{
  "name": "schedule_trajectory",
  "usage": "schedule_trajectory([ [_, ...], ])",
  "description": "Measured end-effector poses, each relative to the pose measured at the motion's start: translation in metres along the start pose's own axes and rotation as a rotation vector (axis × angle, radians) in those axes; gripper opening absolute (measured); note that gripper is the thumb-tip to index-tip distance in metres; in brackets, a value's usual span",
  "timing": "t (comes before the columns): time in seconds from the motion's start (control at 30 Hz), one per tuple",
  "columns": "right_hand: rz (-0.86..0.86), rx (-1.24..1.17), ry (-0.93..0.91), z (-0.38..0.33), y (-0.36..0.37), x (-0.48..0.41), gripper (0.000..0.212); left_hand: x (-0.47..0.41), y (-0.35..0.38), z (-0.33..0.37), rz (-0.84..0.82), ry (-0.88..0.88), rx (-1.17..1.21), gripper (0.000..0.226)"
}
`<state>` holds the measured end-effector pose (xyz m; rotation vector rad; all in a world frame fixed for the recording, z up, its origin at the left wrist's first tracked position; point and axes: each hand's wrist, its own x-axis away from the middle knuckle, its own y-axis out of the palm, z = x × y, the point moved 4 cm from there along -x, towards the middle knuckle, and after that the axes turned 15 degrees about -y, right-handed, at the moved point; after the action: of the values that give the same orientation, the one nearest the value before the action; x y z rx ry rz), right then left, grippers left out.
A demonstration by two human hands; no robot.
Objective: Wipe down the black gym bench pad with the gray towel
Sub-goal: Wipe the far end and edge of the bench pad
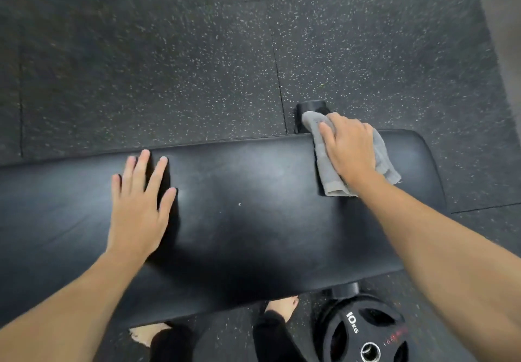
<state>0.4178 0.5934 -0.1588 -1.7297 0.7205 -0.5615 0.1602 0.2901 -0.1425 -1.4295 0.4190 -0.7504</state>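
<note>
The black gym bench pad (242, 220) runs across the view from the left edge to a rounded end at the right. A folded gray towel (324, 175) lies over the pad's far edge near that right end. My right hand (349, 147) presses flat on the towel, fingers curled over its far side. My left hand (141, 200) rests flat on the bare pad left of centre, fingers spread, holding nothing.
A black 10 kg weight plate (363, 330) lies on the floor at the near right, beside a bench foot (345, 289). Another bench foot (311, 107) pokes out beyond the towel. My bare feet (284, 305) stand under the near edge. Speckled rubber flooring (169, 65) surrounds everything.
</note>
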Motion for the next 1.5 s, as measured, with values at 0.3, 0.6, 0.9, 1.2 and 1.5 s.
schedule_trajectory([
  [0.3, -0.087, -0.027, -0.142, -0.145, 0.035, -0.026, 0.031, 0.000, 0.017, -0.019, 0.034, 0.018, 0.031, 0.059],
  [0.6, -0.172, -0.101, -0.343, -0.240, 0.067, -0.043, 0.036, 0.001, 0.017, -0.017, 0.081, 0.020, 0.111, 0.058],
  [0.9, -0.082, 0.012, -0.002, -0.041, 0.007, -0.007, 0.050, 0.001, 0.017, -0.020, 0.096, 0.030, 0.141, 0.058],
  [1.2, 0.040, -0.106, -0.153, -0.189, 0.041, -0.003, 0.040, 0.002, 0.006, -0.032, 0.055, 0.011, 0.417, 0.047],
  [1.5, -0.160, -0.033, -0.208, -0.396, 0.110, -0.015, 0.054, -0.031, -0.061, -0.258, 0.128, -0.053, 0.121, 0.046],
])
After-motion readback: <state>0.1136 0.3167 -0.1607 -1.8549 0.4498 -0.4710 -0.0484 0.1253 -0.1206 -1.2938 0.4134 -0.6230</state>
